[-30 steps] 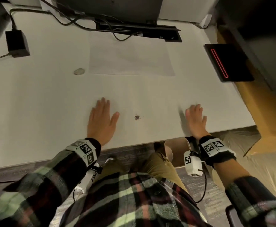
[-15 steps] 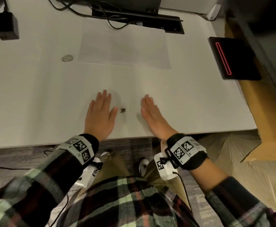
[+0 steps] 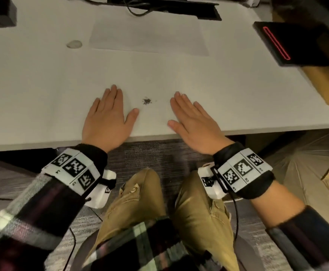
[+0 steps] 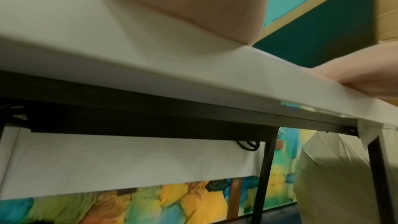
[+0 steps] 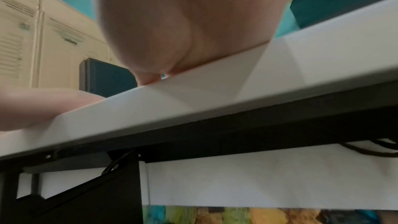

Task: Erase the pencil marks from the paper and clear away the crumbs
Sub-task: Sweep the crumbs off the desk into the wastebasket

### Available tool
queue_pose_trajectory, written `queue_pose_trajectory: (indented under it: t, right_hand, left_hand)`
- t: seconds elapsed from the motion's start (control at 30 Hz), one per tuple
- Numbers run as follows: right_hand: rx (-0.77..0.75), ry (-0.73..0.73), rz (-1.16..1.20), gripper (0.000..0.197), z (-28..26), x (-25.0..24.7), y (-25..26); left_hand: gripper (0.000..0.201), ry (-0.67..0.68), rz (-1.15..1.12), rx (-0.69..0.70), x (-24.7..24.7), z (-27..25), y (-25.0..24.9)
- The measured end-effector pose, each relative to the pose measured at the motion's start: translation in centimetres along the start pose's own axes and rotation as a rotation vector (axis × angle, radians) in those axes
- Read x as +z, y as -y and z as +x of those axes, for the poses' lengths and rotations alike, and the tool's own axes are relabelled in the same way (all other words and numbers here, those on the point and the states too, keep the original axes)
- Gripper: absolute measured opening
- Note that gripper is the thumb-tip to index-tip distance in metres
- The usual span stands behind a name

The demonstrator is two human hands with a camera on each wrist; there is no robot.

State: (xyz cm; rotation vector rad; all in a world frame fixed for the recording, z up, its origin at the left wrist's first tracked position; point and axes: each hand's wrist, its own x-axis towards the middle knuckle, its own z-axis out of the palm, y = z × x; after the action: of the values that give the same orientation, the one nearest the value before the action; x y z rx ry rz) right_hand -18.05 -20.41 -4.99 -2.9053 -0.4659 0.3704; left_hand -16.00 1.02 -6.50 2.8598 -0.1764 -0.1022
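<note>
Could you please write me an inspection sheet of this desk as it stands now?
Surface: white desk, hands near its front edge.
Job's things: small dark crumb pile between the hands; paper farther back; no marks discernible.
Clutter: small pale round object left of the paper; black device with red line at the right.
Grippers: left hand and right hand flat, palms down, holding nothing.
Cables: black cables and power adapter at the back.
Surroundings: cardboard box beside the desk.
</note>
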Motion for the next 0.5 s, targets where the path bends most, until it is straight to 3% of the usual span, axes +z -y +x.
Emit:
queue_pose_trajectory:
  t: [0.3, 0.5]
  right_hand:
    - [0.104, -0.216, 0.003, 0.06, -3.8, 2.5, -0.2]
    - [0.088, -0.377, 0.039, 0.058, -6.4, 4.8, -0.9]
  left_hand:
    - [0.069, -0.102, -0.047, -0.068, 1.4, -3.1, -2.7]
    - [0.067, -0.191, -0.093, 0.054, 3.5, -5.8, -5.3]
